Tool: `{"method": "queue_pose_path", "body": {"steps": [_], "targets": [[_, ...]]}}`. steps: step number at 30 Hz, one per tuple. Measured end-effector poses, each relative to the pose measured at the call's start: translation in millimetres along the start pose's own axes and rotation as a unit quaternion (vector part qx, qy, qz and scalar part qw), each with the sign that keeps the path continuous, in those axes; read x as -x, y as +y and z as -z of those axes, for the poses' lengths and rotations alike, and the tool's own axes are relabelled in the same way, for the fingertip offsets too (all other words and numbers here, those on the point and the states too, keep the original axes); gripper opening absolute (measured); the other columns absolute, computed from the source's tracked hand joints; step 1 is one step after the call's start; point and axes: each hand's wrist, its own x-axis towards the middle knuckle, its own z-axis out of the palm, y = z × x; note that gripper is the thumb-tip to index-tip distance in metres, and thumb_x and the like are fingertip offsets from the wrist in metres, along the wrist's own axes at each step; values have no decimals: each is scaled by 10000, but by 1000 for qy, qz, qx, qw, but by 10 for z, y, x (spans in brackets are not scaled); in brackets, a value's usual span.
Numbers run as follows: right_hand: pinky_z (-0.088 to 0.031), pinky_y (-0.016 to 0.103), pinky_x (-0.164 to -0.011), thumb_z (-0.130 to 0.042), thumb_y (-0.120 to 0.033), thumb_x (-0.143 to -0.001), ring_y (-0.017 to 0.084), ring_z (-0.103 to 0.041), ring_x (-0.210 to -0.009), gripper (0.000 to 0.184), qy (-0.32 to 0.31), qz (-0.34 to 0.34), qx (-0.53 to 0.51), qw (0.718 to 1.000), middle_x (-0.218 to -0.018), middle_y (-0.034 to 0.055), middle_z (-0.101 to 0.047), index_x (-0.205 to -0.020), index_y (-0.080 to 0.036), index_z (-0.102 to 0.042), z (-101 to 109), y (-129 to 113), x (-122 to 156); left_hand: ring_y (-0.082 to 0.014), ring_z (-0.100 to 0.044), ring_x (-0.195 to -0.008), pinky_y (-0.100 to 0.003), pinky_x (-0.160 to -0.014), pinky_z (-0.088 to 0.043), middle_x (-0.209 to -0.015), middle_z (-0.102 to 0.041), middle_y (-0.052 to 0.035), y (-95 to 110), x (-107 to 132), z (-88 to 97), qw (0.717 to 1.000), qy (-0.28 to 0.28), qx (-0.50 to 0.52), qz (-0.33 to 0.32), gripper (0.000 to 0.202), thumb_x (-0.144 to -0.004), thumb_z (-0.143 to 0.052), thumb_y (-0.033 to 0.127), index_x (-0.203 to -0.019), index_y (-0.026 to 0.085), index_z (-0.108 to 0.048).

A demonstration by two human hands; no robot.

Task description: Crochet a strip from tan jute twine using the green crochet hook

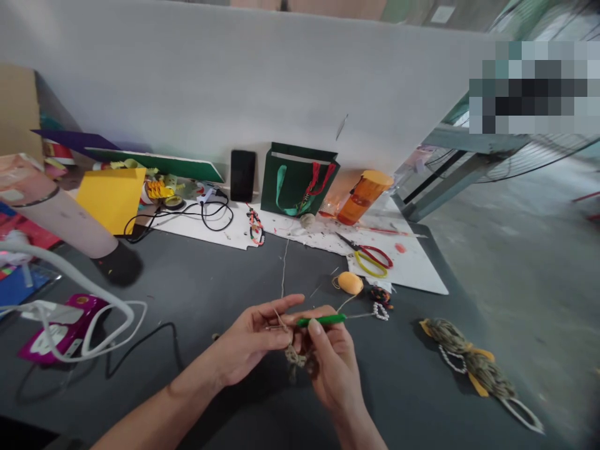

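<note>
Our left hand [248,340] and right hand [332,369] are over the table [210,275], with a hook [321,320] in the right and twine [293,356] between them. Ahead of them, a small ball [350,282] lies on the table. Beyond it, scissors [363,253] lie on a board [407,275]. At the board's back, by the wall [187,81], a bag [297,181] stands between a phone [242,175] on our left and a jar [363,197] on our right. A bundle of cord [469,356] lies to our right on the table.
</note>
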Motion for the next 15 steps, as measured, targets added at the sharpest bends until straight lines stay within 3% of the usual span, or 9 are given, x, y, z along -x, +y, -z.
{"method": "queue_pose_path", "body": {"steps": [3,6,15], "targets": [[-494,212,-474,-801,-421,-811,107,-566,-474,230,16,31,30,999,-658,5,-708,-788,-207,-720,15,34,-5,-180,-674,-879,-327,-913,-433,-1025,-795,-74,-18,6,3,999,27,-27,4,601,-615,-929,259,-1192,246,-763],[-452,189,-445,-809,-439,-797,95,-524,-461,252,39,28,36,998,-600,-10,-662,-778,-202,-726,14,31,-12,-187,-680,-896,-343,-944,-436,-1001,-802,-63,-22,4,-8,998,49,-44,-16,587,-622,-928,260,-1185,265,-765],[-409,150,-378,-898,-520,-640,93,-541,-480,411,136,-53,-8,989,-658,-4,-696,-802,-202,-694,31,12,-49,-122,-572,-751,-266,-760,-452,-887,-722,-24,5,-21,23,991,77,-98,-47,582,-673,-888,238,-1235,265,-740]]}}
